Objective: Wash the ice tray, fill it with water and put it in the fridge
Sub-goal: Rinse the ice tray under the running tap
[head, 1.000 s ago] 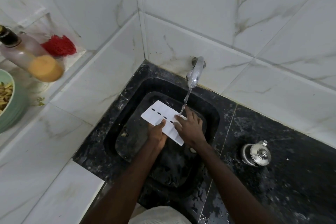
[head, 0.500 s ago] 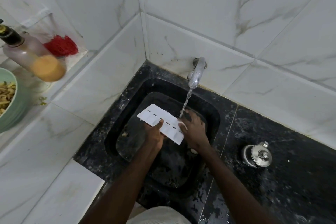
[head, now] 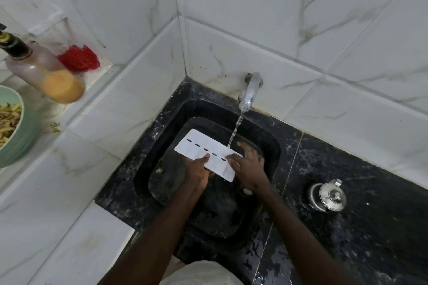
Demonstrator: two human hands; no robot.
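**White tray under the running tap**

White plastic, the ice tray [head: 209,153] is held over the black sink [head: 162,122], tilted, with its flat underside and a row of dark slots facing up. Water from the chrome tap [head: 249,90] falls in a thin stream onto the tray's far edge, near the right end. The left hand [head: 196,169] is closed around the tray's near edge, thumb on top and fingers beneath. The right hand [head: 249,168] lies over the tray's right end, fingers bent across it; whether it clamps the tray or only rubs it cannot be told.

This looks like the washing step, with filling and the fridge not yet reached. The next move probably calls for turning the tray over so the stream reaches the cups, then levelling it so that water stays in them. A steel kettle [head: 328,196] stands on the dark worktop [head: 370,227] to the right, well apart from the sink.
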